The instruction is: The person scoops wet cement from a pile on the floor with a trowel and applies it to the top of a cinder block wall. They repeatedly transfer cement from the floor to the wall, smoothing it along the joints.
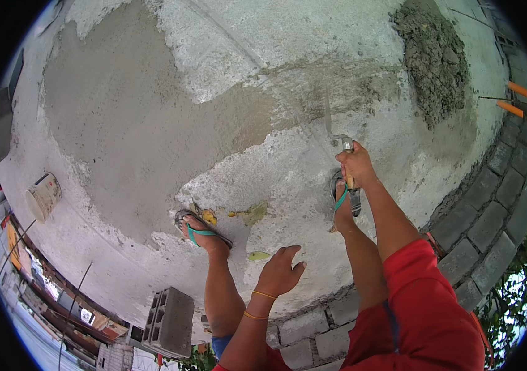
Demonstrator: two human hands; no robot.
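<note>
Trowel [333, 127] in right hand [355, 164]

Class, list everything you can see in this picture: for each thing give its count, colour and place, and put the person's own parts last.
concrete floor: one, grey, patchy damp, fills the view
mortar heap: one, dark grey, upper right
trowel: one, metal blade, wooden handle, in the right hand
bucket: one, cream, far left
hollow block: one, grey, lower left
block wall: one, grey, right edge
leaves: a few, yellow-green, between the feet
flip-flops: two, green straps
left hand: empty, fingers spread
right hand: grips trowel handle
</note>
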